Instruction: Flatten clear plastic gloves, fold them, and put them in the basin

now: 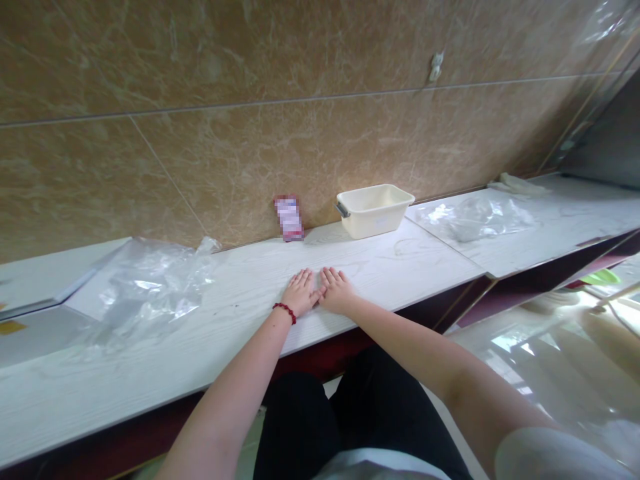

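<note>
My left hand (301, 294) lies palm down on the white wood-grain counter (250, 280), a red bead bracelet around its wrist. Right beside it, my right hand (336, 291) rests flat too, with the thumbs touching or nearly so. Both hands have their fingers stretched out and hold nothing. Beyond them, a cream plastic tub (376, 220) with a grey handle stands near the wall. A red and white packet (289, 218), blurred in the picture, leans against the wall to the tub's left.
Crumpled clear plastic (155, 287) covers part of the counter and a white panel at left. More clear plastic (475, 217) lies at right, with a pale cloth-like item (517, 185) behind it. A marbled tile wall (225, 160) runs along the back.
</note>
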`<state>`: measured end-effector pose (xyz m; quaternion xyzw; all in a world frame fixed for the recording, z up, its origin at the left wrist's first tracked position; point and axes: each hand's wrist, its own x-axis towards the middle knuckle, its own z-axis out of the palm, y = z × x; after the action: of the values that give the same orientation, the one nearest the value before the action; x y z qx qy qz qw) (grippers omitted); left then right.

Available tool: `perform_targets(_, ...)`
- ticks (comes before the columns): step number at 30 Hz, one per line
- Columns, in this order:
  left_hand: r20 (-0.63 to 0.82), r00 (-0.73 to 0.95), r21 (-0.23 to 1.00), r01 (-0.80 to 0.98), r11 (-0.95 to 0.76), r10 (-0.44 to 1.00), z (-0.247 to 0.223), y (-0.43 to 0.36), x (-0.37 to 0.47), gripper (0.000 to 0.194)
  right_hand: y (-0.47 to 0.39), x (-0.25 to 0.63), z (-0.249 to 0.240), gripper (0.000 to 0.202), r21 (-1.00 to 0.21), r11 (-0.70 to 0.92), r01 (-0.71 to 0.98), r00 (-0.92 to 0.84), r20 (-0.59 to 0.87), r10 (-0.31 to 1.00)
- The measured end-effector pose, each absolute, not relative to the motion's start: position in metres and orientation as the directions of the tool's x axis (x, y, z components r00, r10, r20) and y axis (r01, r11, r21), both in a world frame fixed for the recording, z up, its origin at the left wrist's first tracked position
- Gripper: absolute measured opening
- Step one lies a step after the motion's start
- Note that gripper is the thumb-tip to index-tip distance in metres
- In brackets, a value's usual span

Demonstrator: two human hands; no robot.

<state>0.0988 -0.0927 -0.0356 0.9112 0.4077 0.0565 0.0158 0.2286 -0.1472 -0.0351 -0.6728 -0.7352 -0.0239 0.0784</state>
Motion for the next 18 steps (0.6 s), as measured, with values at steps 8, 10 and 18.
perform_targets(8, 0.018, 0.684, 0.0, 0.729, -0.684, 0.729, -0.028, -0.094, 0.079, 0.093, -0.155, 0.248, -0.03, 0.071, -0.078, 0.076, 0.994, -0.064, 0.148, 0.987)
perform_targets(10, -0.004, 0.692, -0.005, 0.721, -0.692, 0.721, -0.025, -0.093, 0.073, 0.093, -0.156, 0.25, -0.029, 0.071, -0.073, 0.091, 0.993, -0.078, 0.164, 0.983)
perform_targets(18, -0.041, 0.724, -0.02, 0.689, -0.725, 0.689, -0.019, -0.091, 0.06, 0.093, -0.157, 0.251, -0.025, 0.072, -0.057, 0.11, 0.992, -0.101, 0.142, 0.985)
